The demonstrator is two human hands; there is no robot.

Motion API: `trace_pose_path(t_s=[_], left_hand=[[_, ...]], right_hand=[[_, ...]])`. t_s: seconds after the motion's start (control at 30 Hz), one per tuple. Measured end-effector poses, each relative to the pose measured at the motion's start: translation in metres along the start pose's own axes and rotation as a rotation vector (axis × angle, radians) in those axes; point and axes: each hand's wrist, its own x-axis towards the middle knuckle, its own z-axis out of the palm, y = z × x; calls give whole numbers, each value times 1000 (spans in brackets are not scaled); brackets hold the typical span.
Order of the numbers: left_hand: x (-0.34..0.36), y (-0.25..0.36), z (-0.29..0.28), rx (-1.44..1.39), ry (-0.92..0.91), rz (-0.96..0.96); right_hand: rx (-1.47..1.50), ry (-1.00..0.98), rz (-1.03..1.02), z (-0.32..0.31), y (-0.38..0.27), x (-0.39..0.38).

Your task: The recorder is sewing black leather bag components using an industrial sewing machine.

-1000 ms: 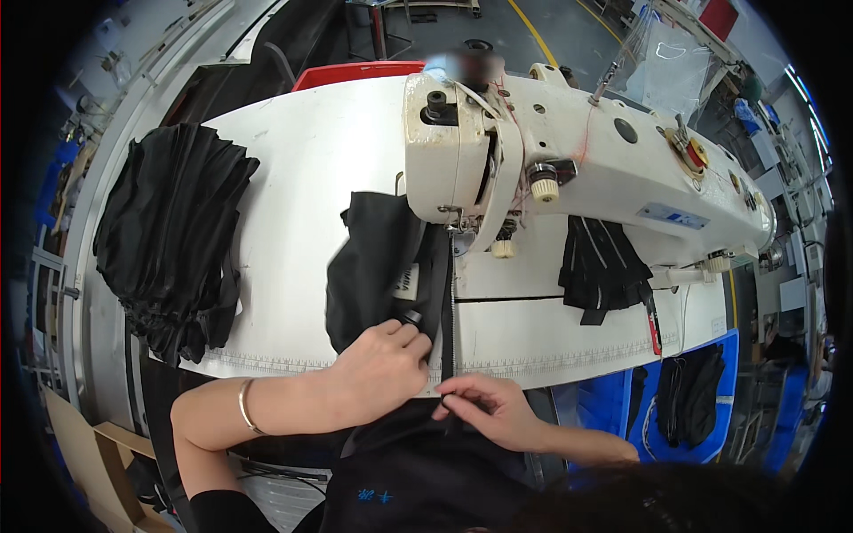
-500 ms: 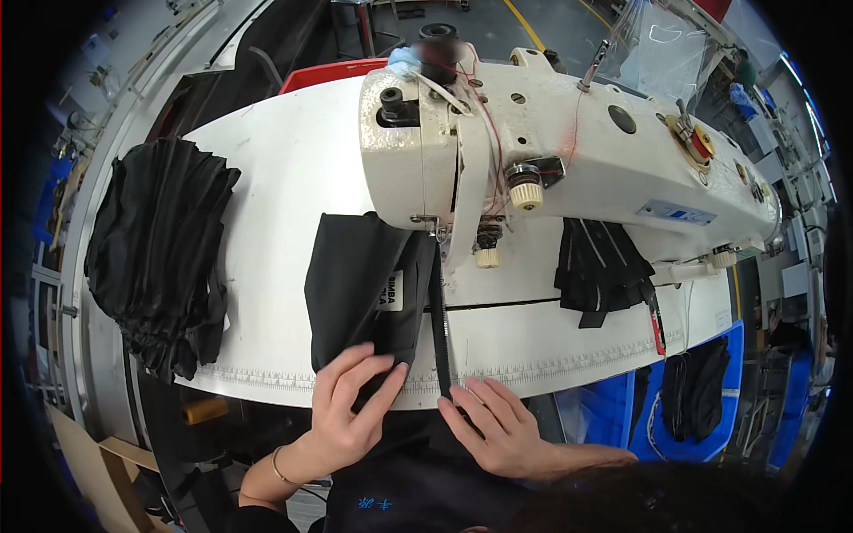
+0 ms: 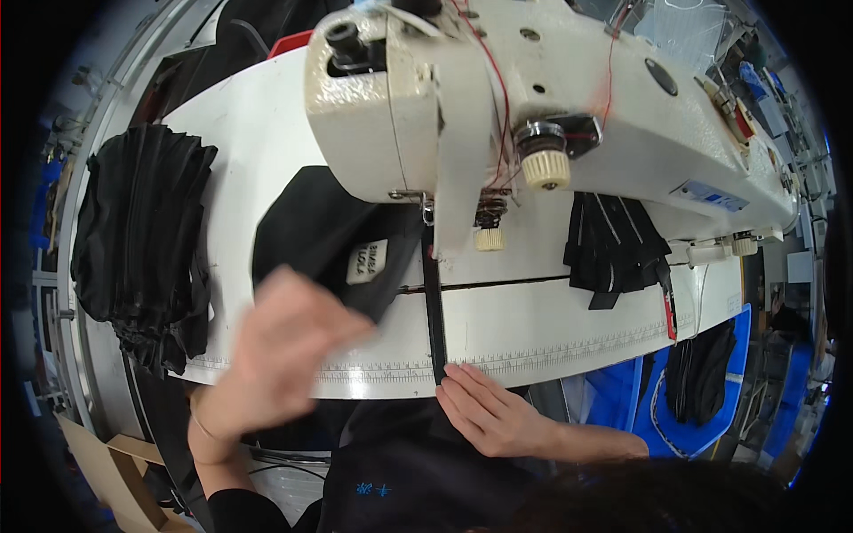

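Observation:
A black fabric piece (image 3: 306,226) with a small pale label (image 3: 367,262) lies on the white table, its far right part reaching under the sewing machine head (image 3: 373,133). From the needle area a narrow black strip (image 3: 433,311) runs toward me across the table. At the front edge, my right hand (image 3: 493,413) pinches the strip's near end, fingers pressed together. My left hand (image 3: 289,346) is smeared by motion beside the fabric's near edge, so its fingers and any contact cannot be made out. Red thread (image 3: 504,89) runs down the machine.
A thick stack of black fabric pieces (image 3: 142,240) lies at the left. Right of the needle are several black strips (image 3: 615,249) with pale lines, beside a red-handled tool (image 3: 668,306). Blue bins (image 3: 689,435) with black pieces stand below the table's right edge. A cardboard box (image 3: 111,475) is lower left.
My left hand has lifted off the fabric and moved left. The fabric's near end has swung left, away from the strip. My right hand stays on the strip; the view has shifted closer to the machine.

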Motion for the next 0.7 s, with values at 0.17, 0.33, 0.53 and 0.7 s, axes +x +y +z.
trace_pose_path(t_s=[0.17, 0.33, 0.53, 0.7], left_hand=[[-54, 33, 92, 420, -46, 315], [-60, 26, 106, 347, 85, 242], [-59, 22, 95, 153, 57, 84], [-52, 28, 76, 350, 69, 192]], right_hand=[[46, 21, -26, -2, -1, 3], [34, 29, -26, 1, -1, 3], [13, 16, -56, -1, 1, 5], [23, -1, -49, -3, 1, 7]])
